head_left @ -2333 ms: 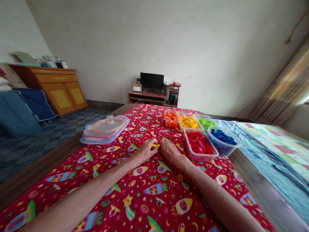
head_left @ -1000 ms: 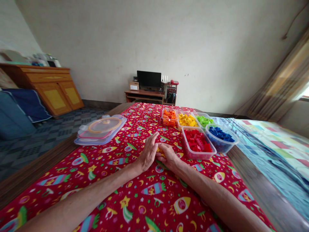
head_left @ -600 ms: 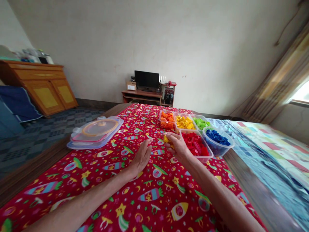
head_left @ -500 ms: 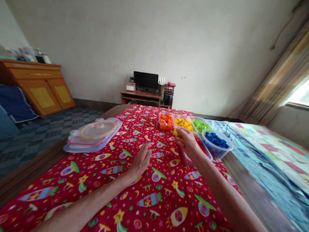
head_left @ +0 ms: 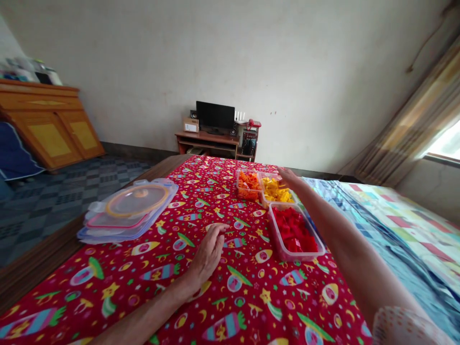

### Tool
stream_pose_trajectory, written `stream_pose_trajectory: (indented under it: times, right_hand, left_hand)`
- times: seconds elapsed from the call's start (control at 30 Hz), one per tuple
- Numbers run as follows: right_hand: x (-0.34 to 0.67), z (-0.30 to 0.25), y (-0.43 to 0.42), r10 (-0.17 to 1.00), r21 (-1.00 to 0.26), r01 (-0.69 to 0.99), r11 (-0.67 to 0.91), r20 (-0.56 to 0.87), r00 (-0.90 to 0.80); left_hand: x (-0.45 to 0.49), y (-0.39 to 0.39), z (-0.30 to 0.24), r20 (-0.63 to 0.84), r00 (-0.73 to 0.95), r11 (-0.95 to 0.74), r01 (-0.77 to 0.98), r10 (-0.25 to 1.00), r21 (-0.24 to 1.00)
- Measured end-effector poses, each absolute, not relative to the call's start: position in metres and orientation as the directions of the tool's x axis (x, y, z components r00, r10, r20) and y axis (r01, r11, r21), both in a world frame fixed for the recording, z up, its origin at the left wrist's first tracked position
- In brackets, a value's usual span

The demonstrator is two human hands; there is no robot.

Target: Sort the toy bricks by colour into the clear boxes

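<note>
My left hand [head_left: 208, 251] lies flat on the red patterned tablecloth [head_left: 230, 306], fingers loosely apart and holding nothing. My right arm stretches forward, and my right hand [head_left: 288, 176] hovers over the far edge of the clear tub of yellow bricks [head_left: 276, 192], fingers extended, with no brick visible in them. A tub of orange bricks [head_left: 247, 184] stands just left of the yellow one. Nearer to me, the tub of red bricks [head_left: 294, 231] sits close beside my right forearm. The arm hides whatever stands to the right of these tubs.
A stack of clear plastic lids [head_left: 127, 211] lies at the table's left edge. A wooden cabinet [head_left: 50, 129] stands at the far left, and a low desk with a monitor [head_left: 214, 115] against the back wall. A bed with a patchwork cover [head_left: 402, 225] borders the table on the right.
My right hand picked up yellow bricks from between both hands and carried them forward to the yellow tub. My left hand opened and stayed on the cloth. The view swung right.
</note>
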State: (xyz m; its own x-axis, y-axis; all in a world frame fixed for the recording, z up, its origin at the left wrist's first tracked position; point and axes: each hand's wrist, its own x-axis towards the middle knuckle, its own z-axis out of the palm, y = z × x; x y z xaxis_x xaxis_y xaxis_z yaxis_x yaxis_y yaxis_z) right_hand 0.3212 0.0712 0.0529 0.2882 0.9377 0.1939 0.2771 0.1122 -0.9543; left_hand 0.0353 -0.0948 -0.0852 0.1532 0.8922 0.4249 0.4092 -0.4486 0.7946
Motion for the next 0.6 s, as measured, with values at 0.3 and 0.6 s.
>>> stream_pose_trajectory:
  times: [0.3,0.6]
  right_hand:
    - [0.338,0.054,0.008,0.989,-0.939,0.342,-0.029,0.023,0.147]
    - [0.349,0.032,-0.107,0.884,-0.332,0.844,0.421,0.359,-0.299]
  left_hand:
    - [0.038,-0.093,-0.082,0.475,0.227,-0.524,0.462,0.850,0.716]
    - [0.036,-0.095,-0.073,0.467,0.266,-0.534,0.518,0.843,0.669]
